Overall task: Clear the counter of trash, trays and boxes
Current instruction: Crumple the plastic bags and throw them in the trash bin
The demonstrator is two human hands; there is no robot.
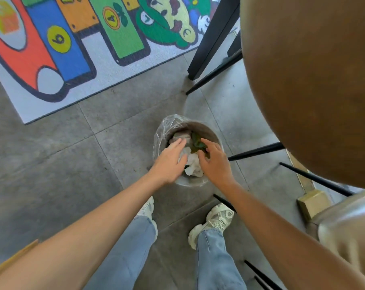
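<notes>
A small round trash bin lined with a clear plastic bag stands on the grey tile floor. Inside it lie crumpled white paper, a green wrapper and a greyish scrap. Both my hands hover over the bin's mouth. My left hand is at the bin's left side with fingers spread, holding nothing. Over the right side is my right hand, fingers apart and curved just above the white paper and green wrapper, gripping nothing that I can see.
A round brown tabletop fills the upper right, with black metal legs running under it. A colourful numbered play mat lies at the upper left. My feet in pale sneakers stand just behind the bin. A beige seat is at the right.
</notes>
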